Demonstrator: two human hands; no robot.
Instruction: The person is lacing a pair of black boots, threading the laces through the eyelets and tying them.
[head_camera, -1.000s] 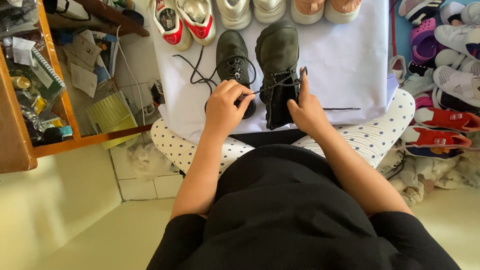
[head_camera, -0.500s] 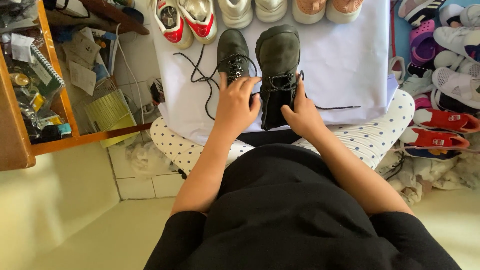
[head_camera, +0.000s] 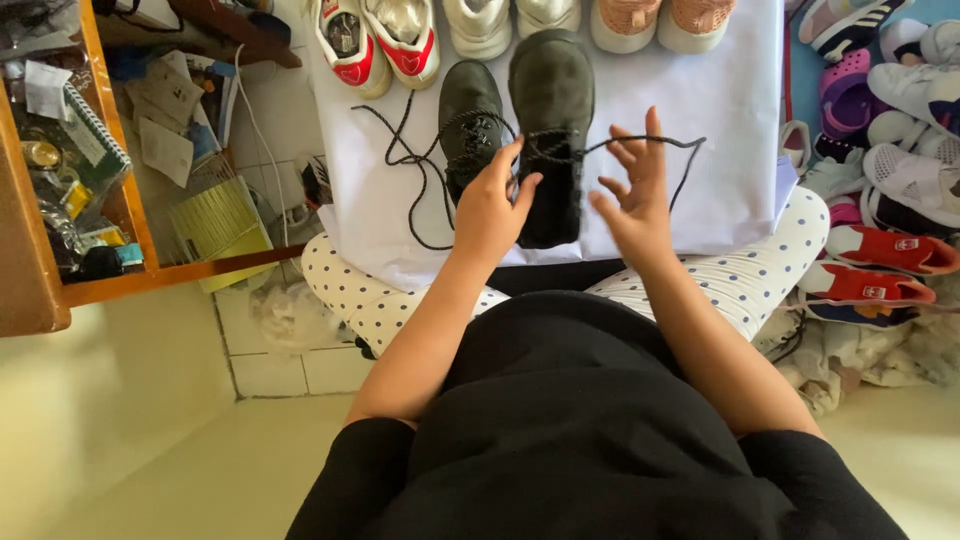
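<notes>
1. Resting on the near end of the dark boot (head_camera: 552, 130), the left hand (head_camera: 492, 205) has its fingers curled loosely against the boot's inner side, closed on nothing that I can make out; the touch seems meant to keep the boot from sliding on the sheet
2. Raised just to the right of that boot, the right hand (head_camera: 632, 195) has its fingers spread apart, and a black lace (head_camera: 640, 145) runs taut from the boot's eyelets across the fingertips, then bends down past them; whether thumb and forefinger pinch the lace I cannot tell
3. The boot lies toe away from the person, on a white sheet (head_camera: 730, 120) spread over the lap, which gives a flat bright ground under the dark laces
4. Its partner, a second dark boot (head_camera: 468, 115), sits touching it on the left, with a loose lace (head_camera: 415, 175) trailing in loops over the sheet towards the person's left
5. Pairs of light shoes line the sheet's far edge, among them white trainers with red insoles (head_camera: 380, 40)
6. More shoes, a red pair (head_camera: 880, 265) among them, lie heaped on the floor at the right, and a wooden shelf (head_camera: 40, 290) of oddments stands at the left
</notes>
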